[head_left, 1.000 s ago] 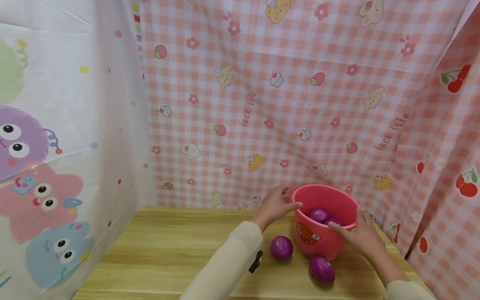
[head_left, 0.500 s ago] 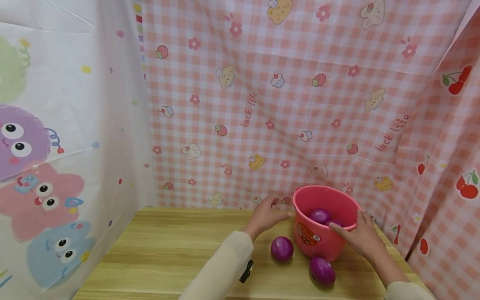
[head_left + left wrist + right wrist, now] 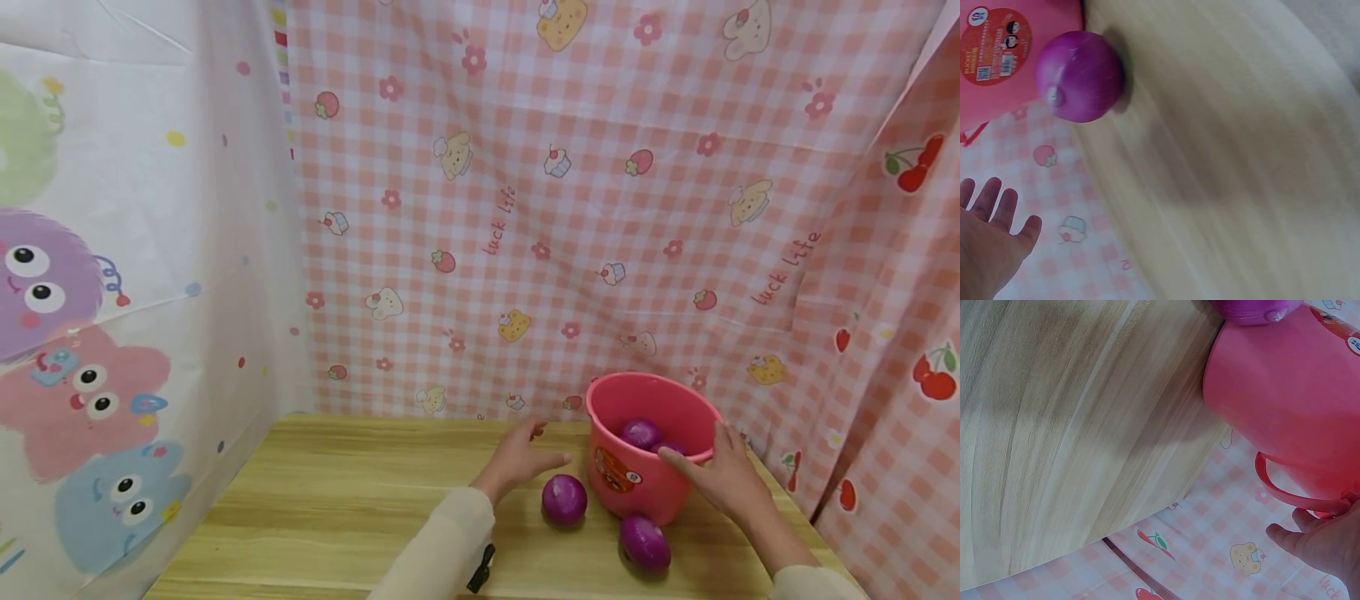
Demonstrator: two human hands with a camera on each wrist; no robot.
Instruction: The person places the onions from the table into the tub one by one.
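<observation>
A pink bucket (image 3: 637, 483) stands upright on the wooden table with purple onions (image 3: 641, 433) inside. My right hand (image 3: 731, 475) holds its rim at the right, thumb at the front rim and fingers along the outer side. In the right wrist view, fingers (image 3: 1288, 537) of this hand show beside the bucket's red handle (image 3: 1297, 499). Left of the bucket, my left hand (image 3: 513, 458) hovers with spread fingers, touching nothing. One loose onion (image 3: 564, 500) sits just right of that hand; another onion (image 3: 645, 543) lies in front of the bucket.
The wooden table (image 3: 337, 500) stretches away to the left. A pink checked cloth (image 3: 480, 275) hangs behind it, with a white printed sheet (image 3: 187, 275) on the left and a cherry-print cloth (image 3: 900, 358) on the right. A dark strap (image 3: 482, 568) hangs near the left sleeve.
My left hand has come off the bucket's left rim and moved left and toward me. My right hand stays on the rim; the bucket and onions have stayed put.
</observation>
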